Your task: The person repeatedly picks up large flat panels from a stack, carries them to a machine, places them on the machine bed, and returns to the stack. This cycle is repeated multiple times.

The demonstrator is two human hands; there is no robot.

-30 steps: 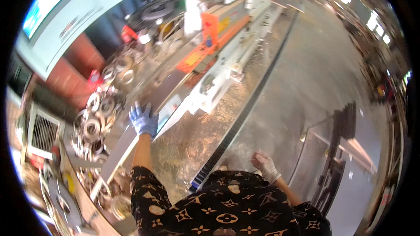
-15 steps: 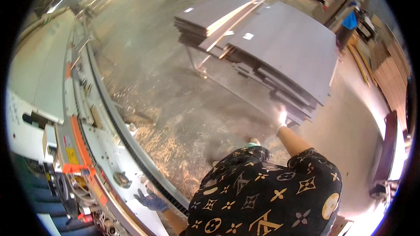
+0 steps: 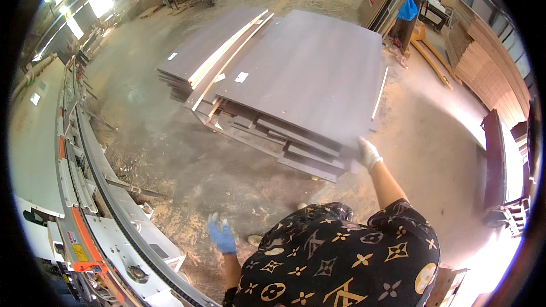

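Observation:
At the near right corner of a stack, my right hand (image 3: 371, 154) in a pale glove is closed on the edge of the large grey panel (image 3: 313, 68) that lies on top. Part of its fingers is hidden or blurred at that corner. Below that panel, several narrower grey boards (image 3: 296, 148) stick out unevenly toward me. My left hand (image 3: 221, 235), gloved in blue, hangs over the floor between the stack and the long machine, fingers apart and holding nothing.
A long machine (image 3: 114, 216) with a dark curved track runs along my left. Beside the large panel lies a smaller pile of grey panels (image 3: 210, 45). Yellow pallet-truck forks (image 3: 435, 59) and stacked brown sheets (image 3: 483, 51) stand far right. Sawdust covers parts of the floor.
The view has swung so the stack sits lower and further left. My left hand has come off the machine's surface and over the floor. My right hand remains at the stack's near right corner.

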